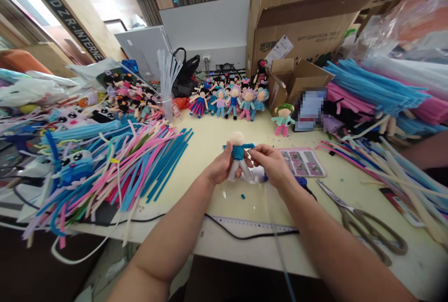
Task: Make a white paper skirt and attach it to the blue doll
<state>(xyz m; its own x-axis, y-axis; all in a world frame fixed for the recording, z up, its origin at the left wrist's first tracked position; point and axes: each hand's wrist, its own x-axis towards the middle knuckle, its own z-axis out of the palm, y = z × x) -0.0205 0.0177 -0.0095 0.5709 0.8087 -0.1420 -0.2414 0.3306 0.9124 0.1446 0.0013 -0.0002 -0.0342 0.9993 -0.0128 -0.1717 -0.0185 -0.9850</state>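
Note:
A small pipe-cleaner doll (238,151) with a cream head, a teal top and white legs is held upright above the table. My left hand (223,164) grips it from the left, thumb beside the head and fingers behind the body. My right hand (269,162) pinches the end of the doll's teal arm on the right. Behind and below the doll lies a clear and blue tool (257,174), partly covered by my right hand; its kind is unclear. A tiny teal scrap (243,196) rests on the table below.
Large scissors (364,222) lie at right, near a picture card (303,162). Pipe cleaners (115,162) heap at left, with more bundles (381,87) at right. Finished dolls (233,101) stand at the back before cardboard boxes (297,26). A black cable (241,235) crosses the front edge.

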